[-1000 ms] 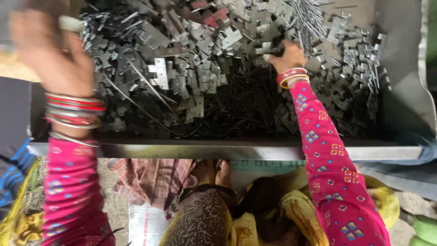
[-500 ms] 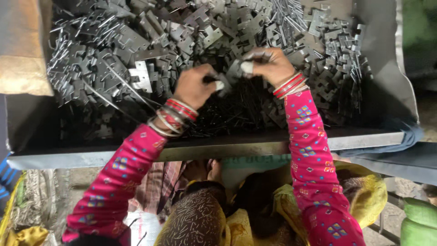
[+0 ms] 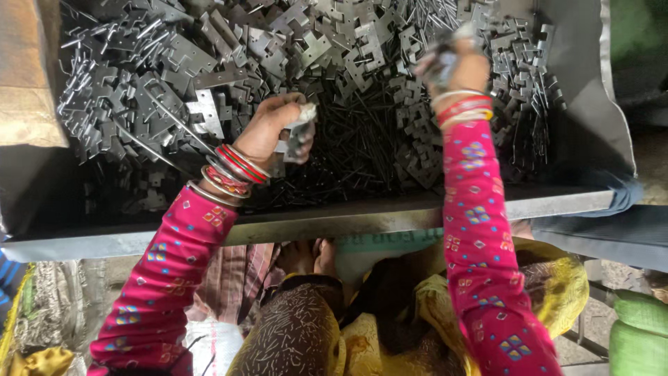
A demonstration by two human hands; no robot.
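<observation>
Stamped metal plates (image 3: 209, 111), grey and notched, heaped with thin dark rods (image 3: 355, 146) in a big steel tray (image 3: 417, 209) across the upper frame.

The left hand (image 3: 275, 125), centre-left, has its fingers clamped on a small stack of plates (image 3: 299, 132), long axis roughly up-down in frame, seemingly squared together. The right hand (image 3: 456, 66), upper right, is blurred; fingers curl over more pieces (image 3: 445, 52), their direction unreadable. Loose plates lie every way; the rods mostly run diagonally.

Right hand (image 3: 452, 66) motion-blurred, its held piece unclear; metal bin (image 3: 390, 212) cut off at top edge.
</observation>
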